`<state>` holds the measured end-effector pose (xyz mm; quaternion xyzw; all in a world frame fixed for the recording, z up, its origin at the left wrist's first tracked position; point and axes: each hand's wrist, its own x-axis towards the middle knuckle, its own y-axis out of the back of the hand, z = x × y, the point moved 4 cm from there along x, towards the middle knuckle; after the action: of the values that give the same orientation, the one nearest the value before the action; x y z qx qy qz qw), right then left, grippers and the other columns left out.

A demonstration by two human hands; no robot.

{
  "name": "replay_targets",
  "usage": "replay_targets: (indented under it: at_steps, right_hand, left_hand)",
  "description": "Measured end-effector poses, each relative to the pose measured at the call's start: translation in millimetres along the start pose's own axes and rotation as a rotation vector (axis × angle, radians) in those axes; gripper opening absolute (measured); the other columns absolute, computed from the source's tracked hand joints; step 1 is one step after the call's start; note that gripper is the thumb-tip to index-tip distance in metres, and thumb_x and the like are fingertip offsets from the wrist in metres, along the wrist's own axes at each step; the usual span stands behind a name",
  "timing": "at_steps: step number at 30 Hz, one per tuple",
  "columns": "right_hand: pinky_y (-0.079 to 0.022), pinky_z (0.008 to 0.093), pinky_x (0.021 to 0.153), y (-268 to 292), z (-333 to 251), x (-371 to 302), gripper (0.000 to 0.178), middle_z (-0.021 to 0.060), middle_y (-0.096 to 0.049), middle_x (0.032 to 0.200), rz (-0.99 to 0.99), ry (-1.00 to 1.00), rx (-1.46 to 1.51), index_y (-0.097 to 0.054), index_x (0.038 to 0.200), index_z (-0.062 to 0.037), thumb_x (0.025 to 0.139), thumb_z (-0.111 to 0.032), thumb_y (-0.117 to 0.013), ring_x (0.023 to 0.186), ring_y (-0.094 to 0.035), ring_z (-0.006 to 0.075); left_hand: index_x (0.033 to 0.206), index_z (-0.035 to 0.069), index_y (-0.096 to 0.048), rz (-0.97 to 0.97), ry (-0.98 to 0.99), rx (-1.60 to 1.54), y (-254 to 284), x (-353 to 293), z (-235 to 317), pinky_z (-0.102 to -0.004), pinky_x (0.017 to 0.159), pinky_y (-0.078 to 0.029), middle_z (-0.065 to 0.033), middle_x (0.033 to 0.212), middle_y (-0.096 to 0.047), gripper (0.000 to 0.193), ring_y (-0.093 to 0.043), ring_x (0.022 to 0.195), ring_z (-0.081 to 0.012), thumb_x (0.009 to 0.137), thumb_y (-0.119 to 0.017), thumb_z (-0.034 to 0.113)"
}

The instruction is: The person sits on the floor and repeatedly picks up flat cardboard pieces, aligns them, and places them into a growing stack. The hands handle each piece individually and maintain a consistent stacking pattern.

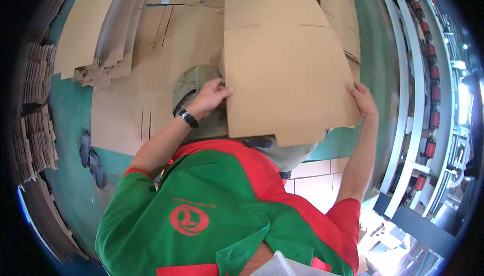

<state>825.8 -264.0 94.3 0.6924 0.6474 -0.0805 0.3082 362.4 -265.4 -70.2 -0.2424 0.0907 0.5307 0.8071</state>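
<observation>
A large brown cardboard sheet (287, 74), with slits across it and notches along its near edge, lies in front of my body. My left hand (209, 98), with a dark watch on its wrist, is closed at the sheet's left edge, thumb and fingers pinched there. At the opposite edge my right hand (364, 102) grips the sheet, its thumb on top and the other fingers partly hidden. Beneath the left wrist shows the olive-grey cloth of a trouser leg (194, 82).
Flat cardboard (118, 120) covers the floor to the left, with a fanned stack (93, 29) farther off. Bundled cardboard (38, 140) stands at the far left, near dark slippers (91, 160) on the green floor. A metal frame with red rollers (435, 94) runs along the right.
</observation>
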Motion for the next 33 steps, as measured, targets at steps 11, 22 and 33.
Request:
replay_targets:
  at_steps: [11, 22, 33]
  right_hand:
    - [-0.051, 0.0277, 0.079, 38, 55, -38, 0.029, 0.0049, -0.067, 0.106, 0.116, 0.000, 0.024, -0.059, 0.119, 0.0007, 0.095, -0.016, -0.060, 0.091, -0.062, 0.0118]
    - [-0.050, 0.0303, 0.083, 25, 107, -42, 0.032, 0.0056, -0.066, 0.109, 0.210, -0.103, 0.156, -0.058, 0.122, -0.0004, 0.096, -0.020, -0.057, 0.095, -0.062, 0.0142]
    - [-0.049, 0.0306, 0.089, 27, 112, -43, 0.041, 0.0070, -0.065, 0.116, 0.196, -0.107, 0.168, -0.053, 0.130, 0.0011, 0.096, -0.021, -0.058, 0.101, -0.062, 0.0161]
  left_hand:
    - [0.114, 0.000, -0.054, -0.161, 0.111, 0.126, -44, 1, -25, -0.0267, 0.065, -0.051, -0.0066, 0.090, -0.068, 0.028, -0.062, 0.076, -0.0112, 0.095, -0.061, 0.018]
    - [0.111, -0.001, -0.054, -0.212, 0.176, 0.157, -46, 9, -29, -0.0253, 0.062, -0.050, -0.0065, 0.087, -0.067, 0.030, -0.061, 0.072, -0.0101, 0.095, -0.062, 0.023]
    - [0.113, 0.004, -0.054, -0.223, 0.240, 0.122, -47, 12, -34, -0.0247, 0.065, -0.050, -0.0023, 0.090, -0.066, 0.025, -0.060, 0.075, -0.0084, 0.097, -0.059, 0.023]
